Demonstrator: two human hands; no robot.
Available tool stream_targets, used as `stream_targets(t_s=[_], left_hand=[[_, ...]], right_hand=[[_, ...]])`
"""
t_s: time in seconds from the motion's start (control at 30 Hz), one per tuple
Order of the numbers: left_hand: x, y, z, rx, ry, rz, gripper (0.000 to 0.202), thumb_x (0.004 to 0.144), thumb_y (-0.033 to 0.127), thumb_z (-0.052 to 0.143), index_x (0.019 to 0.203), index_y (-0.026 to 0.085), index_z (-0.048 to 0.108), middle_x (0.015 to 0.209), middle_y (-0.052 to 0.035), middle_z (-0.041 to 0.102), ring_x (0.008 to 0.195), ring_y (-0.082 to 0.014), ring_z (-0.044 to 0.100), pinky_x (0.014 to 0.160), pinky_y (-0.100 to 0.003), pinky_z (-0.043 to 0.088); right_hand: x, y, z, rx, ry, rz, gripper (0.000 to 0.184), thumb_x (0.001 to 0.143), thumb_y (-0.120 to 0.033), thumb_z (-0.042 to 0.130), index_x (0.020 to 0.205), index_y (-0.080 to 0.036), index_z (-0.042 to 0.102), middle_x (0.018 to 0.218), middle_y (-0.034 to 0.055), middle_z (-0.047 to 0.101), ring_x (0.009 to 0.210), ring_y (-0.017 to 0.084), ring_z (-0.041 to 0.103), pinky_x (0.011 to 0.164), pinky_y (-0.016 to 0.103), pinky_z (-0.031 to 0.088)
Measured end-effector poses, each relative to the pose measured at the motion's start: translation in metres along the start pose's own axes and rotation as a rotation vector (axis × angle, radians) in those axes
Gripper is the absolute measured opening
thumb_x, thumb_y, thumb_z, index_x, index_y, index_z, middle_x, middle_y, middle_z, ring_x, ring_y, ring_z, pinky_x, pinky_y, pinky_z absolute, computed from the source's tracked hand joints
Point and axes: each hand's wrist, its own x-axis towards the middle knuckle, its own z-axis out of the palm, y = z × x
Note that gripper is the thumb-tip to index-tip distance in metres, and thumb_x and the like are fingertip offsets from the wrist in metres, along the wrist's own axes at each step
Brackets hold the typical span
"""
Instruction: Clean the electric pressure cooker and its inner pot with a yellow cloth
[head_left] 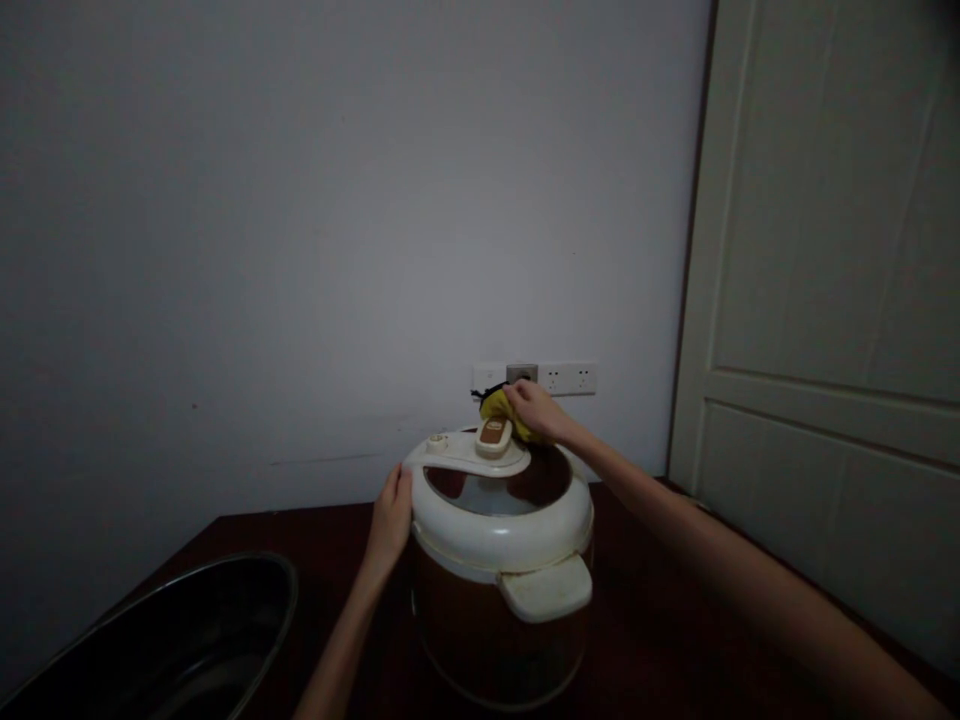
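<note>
An electric pressure cooker (pixel 501 640) with a brown body and a white-rimmed lid (pixel 495 528) stands upright in front of me. My left hand (pixel 391 515) grips the left side of the lid rim, its fingers partly hidden behind the edge. Pinched in my right hand (pixel 534 408) is a yellow cloth (pixel 495 404) with a dark edge. It touches the far part of the lid top, just behind the brown and white lid handle (pixel 493 437). A small white valve knob (pixel 436 442) sits to the left on the lid, and a white side handle (pixel 551 588) juts toward me.
A large dark metal basin (pixel 289 585) lies at the lower left on the dark red table (pixel 330 530). Behind the cooker, wall sockets (pixel 568 378) are set in the pale wall (pixel 337 220). A panelled door (pixel 832 280) stands at the right.
</note>
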Motion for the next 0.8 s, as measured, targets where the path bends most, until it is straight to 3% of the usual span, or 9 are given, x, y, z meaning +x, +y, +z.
stream_targets(t_s=[0.1,0.2,0.4,0.57,0.7,0.8], left_hand=[[0.0,-0.002,0.0,0.002,0.002,0.008,0.04,0.084,0.039,0.041,0.112,0.015,0.059,0.12,-0.0124,0.06,0.115,-0.0225,0.053,0.102,-0.036,0.033],[0.001,-0.003,0.001,-0.014,-0.008,0.029,0.04,0.084,0.038,0.041,0.111,0.014,0.059,0.119,-0.0127,0.061,0.113,-0.0226,0.054,0.101,-0.036,0.033],[-0.001,-0.001,0.001,-0.002,-0.002,-0.024,0.042,0.085,0.037,0.041,0.115,0.012,0.056,0.126,-0.0145,0.056,0.119,-0.022,0.05,0.104,-0.034,0.03],[-0.003,0.004,0.001,0.016,-0.003,-0.047,0.042,0.086,0.036,0.041,0.116,0.011,0.056,0.128,-0.0152,0.055,0.12,-0.0221,0.049,0.104,-0.034,0.029],[-0.004,0.007,0.001,0.021,-0.021,-0.018,0.041,0.086,0.036,0.039,0.114,0.012,0.056,0.124,-0.0147,0.058,0.118,-0.0227,0.05,0.103,-0.035,0.031],[-0.004,0.007,0.001,0.018,-0.008,-0.028,0.039,0.086,0.035,0.04,0.114,0.015,0.057,0.123,-0.0121,0.059,0.117,-0.0222,0.051,0.103,-0.036,0.031]], right_hand=[[-0.027,-0.01,0.015,-0.049,-0.052,-0.042,0.021,0.093,-0.027,0.039,0.09,-0.012,0.054,0.084,0.0122,0.067,0.074,0.018,0.061,0.061,0.024,0.036],[-0.048,-0.023,0.014,-0.091,-0.063,-0.053,0.02,0.095,-0.026,0.036,0.097,-0.011,0.05,0.085,0.0148,0.067,0.074,0.021,0.062,0.061,0.027,0.035],[-0.076,-0.043,0.002,-0.229,-0.054,-0.137,0.018,0.095,-0.024,0.033,0.092,-0.014,0.047,0.082,0.0121,0.066,0.072,0.023,0.062,0.061,0.029,0.035],[-0.099,-0.044,-0.004,-0.158,-0.029,-0.25,0.013,0.092,-0.023,0.036,0.085,-0.018,0.046,0.081,0.0104,0.064,0.072,0.022,0.06,0.061,0.03,0.036],[-0.094,-0.042,-0.028,0.029,-0.028,-0.241,0.016,0.091,-0.028,0.038,0.081,-0.02,0.046,0.072,0.0055,0.063,0.059,0.017,0.057,0.055,0.027,0.034],[-0.065,-0.052,-0.044,0.072,0.077,-0.228,0.019,0.092,-0.032,0.038,0.085,-0.019,0.05,0.071,0.0055,0.063,0.058,0.015,0.055,0.054,0.026,0.033]])
